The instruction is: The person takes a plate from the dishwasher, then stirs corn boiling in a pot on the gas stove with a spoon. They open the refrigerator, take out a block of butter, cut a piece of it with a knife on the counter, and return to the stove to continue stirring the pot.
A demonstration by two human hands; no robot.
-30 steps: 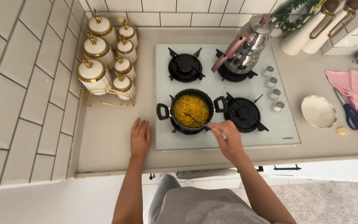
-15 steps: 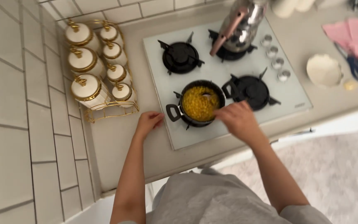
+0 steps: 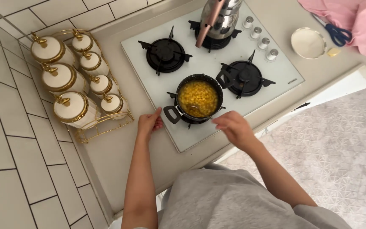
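Head view. The black pot of yellow food sits on the burner at the front-left corner of the white hob.

Risk: the left hand lies just beside the pot's near handle; contact with hot metal could burn it, and a push could slide the pot.

Pose: left fingers loosely curled on the worktop at the hob's left edge. Right hand hovers at the hob's front edge, fingers pinching a spoon that dips into the food.
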